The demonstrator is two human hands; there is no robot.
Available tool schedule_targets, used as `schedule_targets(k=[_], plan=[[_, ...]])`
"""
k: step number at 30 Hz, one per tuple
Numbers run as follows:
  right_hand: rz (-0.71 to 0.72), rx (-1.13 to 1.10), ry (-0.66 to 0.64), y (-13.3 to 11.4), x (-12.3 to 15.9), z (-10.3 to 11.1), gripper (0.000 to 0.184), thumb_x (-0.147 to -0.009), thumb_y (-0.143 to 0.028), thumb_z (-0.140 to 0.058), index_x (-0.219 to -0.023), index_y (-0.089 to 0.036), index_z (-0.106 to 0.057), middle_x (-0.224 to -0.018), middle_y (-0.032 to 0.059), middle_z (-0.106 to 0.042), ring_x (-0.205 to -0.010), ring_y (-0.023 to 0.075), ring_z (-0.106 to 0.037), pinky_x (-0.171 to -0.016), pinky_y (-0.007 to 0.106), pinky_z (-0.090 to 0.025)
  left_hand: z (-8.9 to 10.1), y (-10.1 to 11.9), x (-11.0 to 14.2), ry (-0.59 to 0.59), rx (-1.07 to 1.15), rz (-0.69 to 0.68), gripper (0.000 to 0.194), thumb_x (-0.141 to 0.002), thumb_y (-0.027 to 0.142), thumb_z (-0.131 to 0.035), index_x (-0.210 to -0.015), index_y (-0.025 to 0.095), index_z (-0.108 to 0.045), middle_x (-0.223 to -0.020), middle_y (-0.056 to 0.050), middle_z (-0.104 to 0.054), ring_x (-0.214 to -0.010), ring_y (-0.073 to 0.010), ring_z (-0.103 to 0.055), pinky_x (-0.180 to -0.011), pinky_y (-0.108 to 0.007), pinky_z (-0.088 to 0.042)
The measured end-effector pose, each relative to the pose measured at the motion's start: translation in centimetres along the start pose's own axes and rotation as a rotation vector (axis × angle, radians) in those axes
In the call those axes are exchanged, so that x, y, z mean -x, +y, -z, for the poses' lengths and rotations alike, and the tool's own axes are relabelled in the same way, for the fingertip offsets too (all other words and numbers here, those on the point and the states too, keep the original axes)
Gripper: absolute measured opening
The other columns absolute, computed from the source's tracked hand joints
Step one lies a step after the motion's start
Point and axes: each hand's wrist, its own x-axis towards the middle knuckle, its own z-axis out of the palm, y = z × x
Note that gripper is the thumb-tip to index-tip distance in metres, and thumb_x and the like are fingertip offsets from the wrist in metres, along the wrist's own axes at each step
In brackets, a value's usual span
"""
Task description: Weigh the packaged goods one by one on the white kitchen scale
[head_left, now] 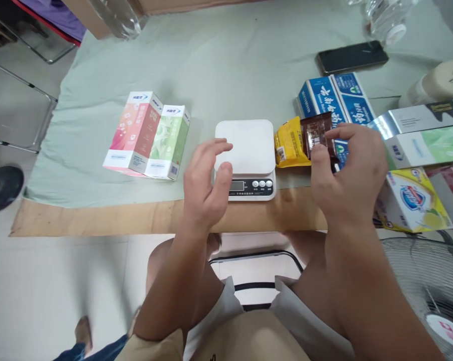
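In the head view, a white scale (247, 150) sits at the near edge of a table spread with a pale green cloth (226, 65), its button panel facing the person. The left hand (206, 183) is at the scale's left side, its grip released: fingers loosely bent, fingertips over the edge of the weighing plate; whether they touch it cannot be told. The right hand (349, 173) is to the right of the scale, thumb and index finger spread apart at a brown packet (312, 133); whether they grasp this packet or only hover over it cannot be told.

A yellow packet (289, 144) lies just beside the scale's right edge, with the brown packet against it on the side away from the scale. Left of the scale, well apart from it, a pink box (136, 128) and a green box (168, 140) stand side by side, touching. Blue boxes (326, 98) lie right of the scale, past the packets, and a dark phone (352, 57) lies beyond them, farther back than the scale. Farther right of the scale are a yellow soap box (418, 200) and a cream bottle (435, 85).
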Motion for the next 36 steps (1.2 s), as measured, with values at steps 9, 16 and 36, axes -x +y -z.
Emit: schedule_targets(k=[9,16,36], plan=[[0.23,-0.431,-0.266,-8.8,2.8,-2.3,0.019,-0.095,-0.024,-0.054,-0.112,-0.021,-0.063,-0.114,0.0136,-0.074,-0.113,0.0286,-0.07,-0.1,0.046,-0.055,3.7,-6.0,2.0,0.237,-0.39,0.377,0.042,-0.095,0.053,-0.062,-0.129,0.028,-0.066,-0.153,-0.01,-0.059,-0.154,-0.038,-0.042,-0.128,-0.064,-0.034],[0.24,-0.496,-0.405,-12.7,4.7,-4.5,0.021,-0.092,-0.024,-0.053,-0.109,-0.021,-0.065,-0.11,0.0122,-0.075,-0.106,0.0257,-0.072,-0.094,0.042,-0.058,4.8,-4.1,3.7,0.024,-0.555,0.415,0.03,-0.087,0.039,-0.068,-0.113,0.023,-0.069,-0.132,-0.018,-0.064,-0.136,-0.0447,-0.056,-0.115,-0.068,-0.045],[-0.067,-0.779,-0.563,-11.5,3.3,-1.7,0.041,-0.105,-0.036,-0.047,-0.143,-0.027,-0.057,-0.159,0.0094,-0.056,-0.149,0.0239,-0.053,-0.114,0.047,-0.057,2.7,-0.1,2.4,0.14,0.113,0.239,0.062,-0.097,0.054,-0.068,-0.15,0.029,-0.048,-0.158,-0.013,-0.056,-0.145,-0.0323,-0.059,-0.115,-0.051,-0.058]])
